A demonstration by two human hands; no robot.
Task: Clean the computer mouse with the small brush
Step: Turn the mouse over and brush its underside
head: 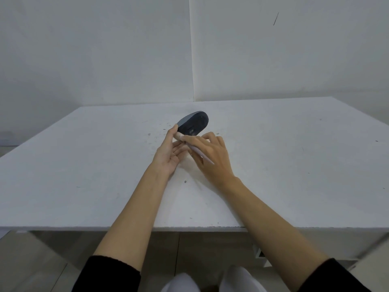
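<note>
White walls meet in a corner behind a white table (273, 165), and your two hands work near the middle of its top.

Your left hand (170, 150) lies palm up, wrist low on the table, fingers stretched forward. Its fingertips pinch the near end of the mouse (192, 124), thumb on the left edge. You hold the mouse tipped up on its side, so its dark, flat underside faces you; its far end seems to rest on the table, though that contact is hard to judge.

Your right hand (210, 154) comes in from the right, back of the hand up, fingers curled round the brush (196, 150). You grip it like a pen, forefinger laid along the shaft. The handle is thin, pale and pinkish, and its rear end sticks out below your thumb. The head points up and left, at the lower edge of the mouse beside your left fingertips; whether the bristles touch the mouse is too small to tell.

The mouse is a smooth oval, dark navy or black below, with a lighter grey rim along the top edge. A small recess shows on the underside.

Both forearms are bare, with black sleeves (109, 272) pushed up near the elbows. The tabletop is matte, scuffed, and dotted with small dark specks.
</note>
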